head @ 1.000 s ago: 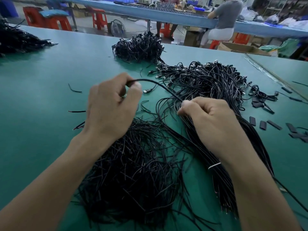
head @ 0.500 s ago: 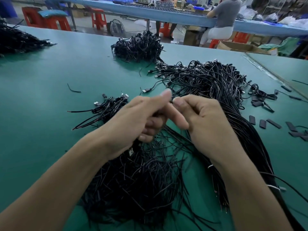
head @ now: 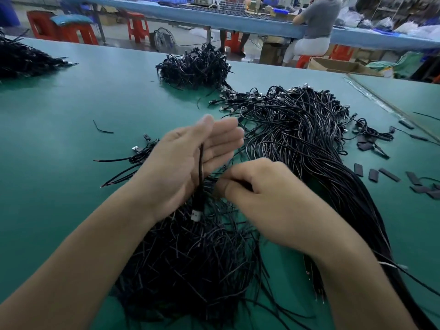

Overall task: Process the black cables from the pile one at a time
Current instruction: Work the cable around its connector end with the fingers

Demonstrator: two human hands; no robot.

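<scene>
My left hand is raised over the near pile of black cables, fingers stretched out straight. One black cable runs down between its thumb and fingers, and the white-tipped plug hangs below the palm. My right hand is just to the right of it, fingers curled, pinching a black cable strand at its fingertips. Motion blur hides how that strand joins the cable in the left hand.
A long bundle of cables with plugs stretches along the right. Further piles lie at the back and far left. Several short black sleeves are scattered on the green table. A person sits at the far bench.
My left hand has opened from a curled grip to straight fingers and lifted slightly. My right hand has dropped lower and closer to the near pile, still pinching the strand.
</scene>
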